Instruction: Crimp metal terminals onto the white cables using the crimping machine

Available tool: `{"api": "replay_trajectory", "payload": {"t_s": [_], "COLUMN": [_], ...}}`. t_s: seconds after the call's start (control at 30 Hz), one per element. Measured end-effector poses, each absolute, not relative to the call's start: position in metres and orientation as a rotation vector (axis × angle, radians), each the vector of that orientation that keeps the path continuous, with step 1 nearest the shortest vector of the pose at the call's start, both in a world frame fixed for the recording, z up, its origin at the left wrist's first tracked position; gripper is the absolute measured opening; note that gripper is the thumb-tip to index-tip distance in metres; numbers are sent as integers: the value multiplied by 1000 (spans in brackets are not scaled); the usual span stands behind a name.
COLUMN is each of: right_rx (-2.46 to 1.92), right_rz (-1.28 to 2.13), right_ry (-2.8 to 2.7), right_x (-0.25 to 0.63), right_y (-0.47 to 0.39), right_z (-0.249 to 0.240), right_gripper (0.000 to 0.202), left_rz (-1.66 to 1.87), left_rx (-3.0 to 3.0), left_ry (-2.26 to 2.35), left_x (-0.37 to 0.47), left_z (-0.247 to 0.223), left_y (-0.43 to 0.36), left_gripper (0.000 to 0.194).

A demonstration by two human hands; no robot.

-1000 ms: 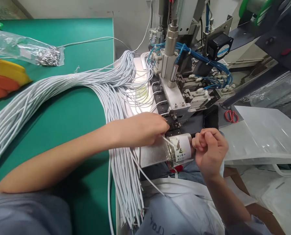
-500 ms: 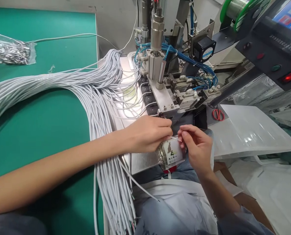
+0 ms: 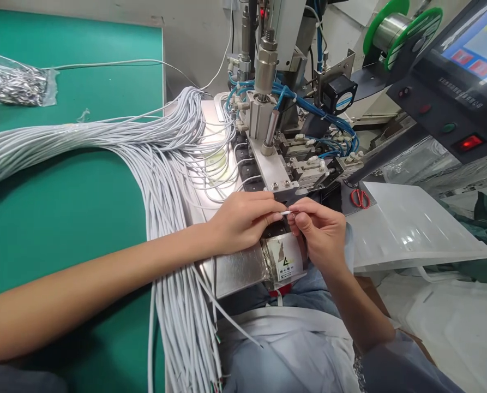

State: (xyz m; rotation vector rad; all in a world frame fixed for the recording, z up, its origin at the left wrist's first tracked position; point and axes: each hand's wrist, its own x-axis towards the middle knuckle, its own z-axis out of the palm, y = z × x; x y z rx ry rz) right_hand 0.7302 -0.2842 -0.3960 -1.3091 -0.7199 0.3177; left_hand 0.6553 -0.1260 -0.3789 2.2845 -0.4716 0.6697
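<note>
My left hand [image 3: 247, 221] pinches a white cable [image 3: 284, 212] close to its end, in front of the machine. Thin wires come out of the cable's end, one of them reddish, and the fingertips of my right hand [image 3: 320, 229] are closed on them. Under my left forearm runs a thick bundle of white cables [image 3: 178, 311], hanging down over the table edge. Several single cables lead from the bundle into black blocks [image 3: 249, 169] on the machine [image 3: 262, 123]. Below my hands is a white printed label [image 3: 286, 256] under clear film.
A clear bag of small metal parts [image 3: 18, 82] lies on the green table [image 3: 63, 218]. At the right are a solder wire spool [image 3: 392, 33], a control panel [image 3: 443, 103] with a lit red switch, red-handled scissors [image 3: 360, 198] and a white plastic sheet [image 3: 410, 229].
Both hands have risen slightly and come closer together. My right fingertips now grip the thin wires at the cable's end. The view has shifted a little.
</note>
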Motion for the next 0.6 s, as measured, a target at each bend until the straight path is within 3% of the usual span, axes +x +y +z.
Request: {"api": "replay_trajectory", "payload": {"t_s": [0.23, 0.37, 0.6], "right_rx": [-1431, -1639, -1764], "right_rz": [210, 51, 56], "right_ry": [-736, -778, -932], "right_x": [726, 726, 735], "right_y": [-276, -278, -283], "right_z": [-393, -383, -377], "right_gripper": [2, 10, 14], "left_rz": [702, 773, 952], "left_rx": [2236, 2253, 2529], "left_ry": [-433, -374, -501], "left_x": [657, 659, 660], "left_z": [-382, -382, -385], "left_y": [-126, -126, -122], "left_gripper": [20, 21, 20]}}
